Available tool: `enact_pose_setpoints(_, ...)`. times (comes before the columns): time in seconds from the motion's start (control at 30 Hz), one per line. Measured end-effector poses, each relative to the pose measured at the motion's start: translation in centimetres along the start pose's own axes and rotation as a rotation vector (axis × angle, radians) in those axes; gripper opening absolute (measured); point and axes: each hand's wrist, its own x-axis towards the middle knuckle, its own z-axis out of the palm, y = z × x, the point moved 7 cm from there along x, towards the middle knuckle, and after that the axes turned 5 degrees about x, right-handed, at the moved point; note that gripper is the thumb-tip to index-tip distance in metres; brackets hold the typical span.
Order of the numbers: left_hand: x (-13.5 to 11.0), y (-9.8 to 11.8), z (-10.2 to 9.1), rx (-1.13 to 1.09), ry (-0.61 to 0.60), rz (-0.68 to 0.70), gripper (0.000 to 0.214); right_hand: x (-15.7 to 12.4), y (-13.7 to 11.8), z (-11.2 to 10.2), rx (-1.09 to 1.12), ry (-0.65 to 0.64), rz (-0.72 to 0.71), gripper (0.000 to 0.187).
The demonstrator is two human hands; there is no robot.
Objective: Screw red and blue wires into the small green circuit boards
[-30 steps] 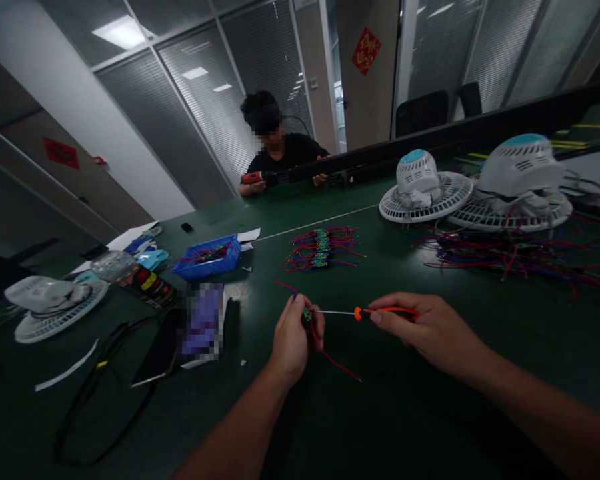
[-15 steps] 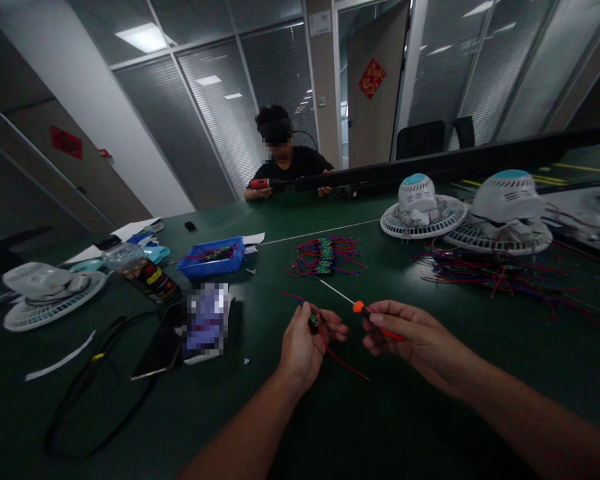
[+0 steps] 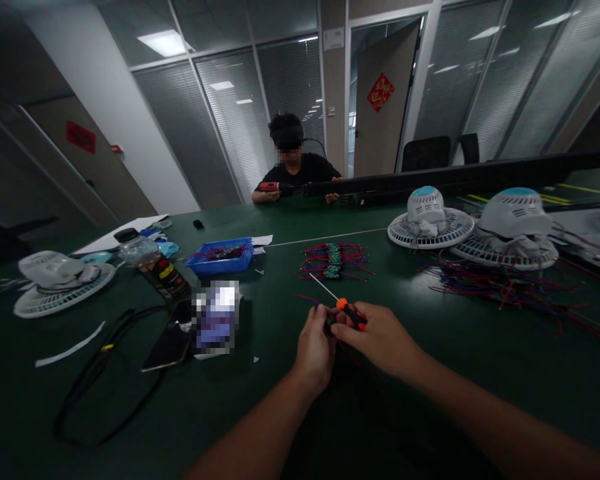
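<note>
My left hand [image 3: 314,350] is closed around a small green circuit board with red and blue wires [image 3: 327,324], held just above the green table [image 3: 380,427]. My right hand [image 3: 380,340] touches the left hand and grips an orange-handled screwdriver [image 3: 347,311]. Its thin shaft points up and to the left, away from the board. A pile of similar wired boards [image 3: 334,260] lies a short way beyond my hands.
A blue tray [image 3: 221,257] of parts, a bottle [image 3: 155,263], a phone [image 3: 167,343] and a black cable loop [image 3: 100,387] lie at left. White fan parts [image 3: 430,217] [image 3: 515,223] [image 3: 55,280] and loose wires [image 3: 505,283] ring the table. A person [image 3: 295,170] sits across.
My right hand has moved left and joined the left hand. The screwdriver, earlier pointing at the board, has swung so its shaft points up and away. The camera has tilted up slightly.
</note>
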Motion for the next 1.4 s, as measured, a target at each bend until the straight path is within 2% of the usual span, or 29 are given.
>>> enact_pose_setpoints(0.23,0.1,-0.1,0.0,0.044,-0.024,0.042,0.025,0.7,-0.2,0.7,-0.185,0.076,-0.056,0.016)
enact_pose_setpoints(0.4,0.7,0.5,0.1,0.277,-0.087,0.053,0.020,0.9,0.4,-0.8,-0.281,0.006,-0.102,0.016)
enact_pose_setpoints(0.43,1.0,1.1,-0.5,0.300,-0.049,0.078,0.021,1.0,0.8,-1.2,-0.309,-0.022,-0.109,0.015)
enact_pose_setpoints(0.47,1.2,2.3,-1.6,0.389,0.089,0.165,0.024,1.0,1.1,-1.6,-0.340,-0.053,-0.117,0.014)
enact_pose_setpoints(0.5,1.4,3.4,-2.5,0.417,0.174,0.221,0.029,1.1,1.6,-1.9,-0.371,-0.087,-0.124,0.013)
enact_pose_setpoints(0.57,1.5,5.5,-4.0,0.455,0.283,0.308,0.035,1.1,2.4,-2.3,-0.430,-0.162,-0.140,0.013)
enact_pose_setpoints(0.63,1.3,7.5,-4.6,0.548,0.329,0.427,0.038,1.2,3.2,-2.3,-0.479,-0.234,-0.162,0.018)
enact_pose_setpoints(0.7,0.7,8.6,-2.2,1.041,0.105,0.633,0.024,1.2,3.8,-2.1,-0.511,-0.283,-0.192,0.021)
enact_pose_setpoints(0.73,0.4,7.9,-1.0,1.233,-0.053,0.654,0.016,1.2,4.0,-2.0,-0.521,-0.296,-0.206,0.020)
enact_pose_setpoints(0.8,-0.4,6.0,0.6,1.489,-0.306,0.627,0.020,1.2,4.4,-1.7,-0.527,-0.300,-0.231,0.020)
enact_pose_setpoints(0.83,-0.8,4.9,1.1,1.585,-0.404,0.604,0.023,1.2,4.6,-1.6,-0.525,-0.294,-0.240,0.020)
enact_pose_setpoints(0.87,-1.1,4.3,1.5,1.644,-0.442,0.603,0.026,1.2,4.8,-1.5,-0.521,-0.285,-0.248,0.020)
enact_pose_setpoints(0.93,-1.6,3.4,2.0,1.720,-0.454,0.603,0.026,1.1,5.1,-1.4,-0.509,-0.263,-0.260,0.020)
enact_pose_setpoints(1.03,-1.9,3.0,2.3,1.745,-0.401,0.619,0.023,0.9,5.1,-1.5,-0.487,-0.247,-0.279,0.020)
enact_pose_setpoints(1.23,-2.1,2.3,2.7,1.661,-0.370,0.634,0.017,0.3,4.4,-1.7,-0.448,-0.252,-0.296,0.021)
enact_pose_setpoints(1.4,-1.4,2.0,2.1,1.564,-0.279,0.541,0.017,0.4,4.8,-1.7,-0.440,-0.256,-0.274,0.022)
